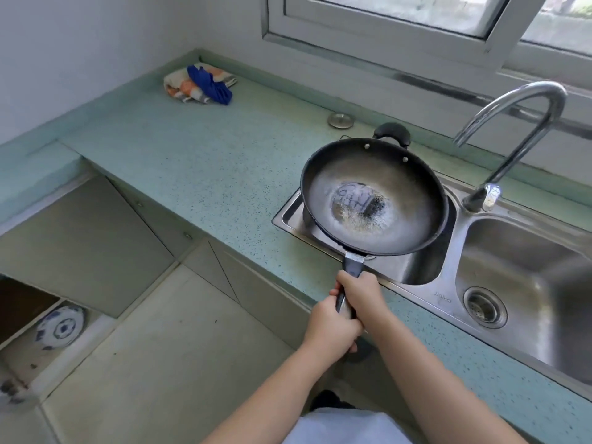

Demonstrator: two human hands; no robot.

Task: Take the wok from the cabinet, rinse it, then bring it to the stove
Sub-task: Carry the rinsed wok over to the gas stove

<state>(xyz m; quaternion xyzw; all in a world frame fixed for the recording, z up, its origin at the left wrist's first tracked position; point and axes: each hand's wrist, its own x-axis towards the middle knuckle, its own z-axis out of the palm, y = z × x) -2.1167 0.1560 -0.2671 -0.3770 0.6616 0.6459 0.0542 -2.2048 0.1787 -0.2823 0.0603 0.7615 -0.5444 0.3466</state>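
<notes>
- The wok is held in the air above the left basin of the sink. Its bowl faces up and looks roughly level, with what looks like a shallow pool of water in the bottom.
- Its long axis runs straight away from the person. The long handle points back at the body, and the small loop handle sits on the far rim.
- The right hand wraps round the long handle nearer the bowl. The left hand wraps round the tail end just behind it, touching the right hand. Both have their fingers curled tight.
- The faucet stands to the right of the wok. Its spout mouth hangs just off the right of the bowl's far rim, not over the centre, and no stream shows.
- The stove is not in view, so I cannot tell which way the carry goes. The right hand, being closer to the bowl, likely takes most of the weight in any tip or lift.
- Count on the task side: one wok, one long handle, one loop handle, two hands.
- Count at the sink: one faucet, two basins, and one drain strainer showing in the right basin.
- Count on the desk: one bunched cloth with one blue glove lying on it near the far wall, and one round metal cap just beyond the wok.
- Low on the left, one open cabinet shows one blue-and-white bowl.
</notes>
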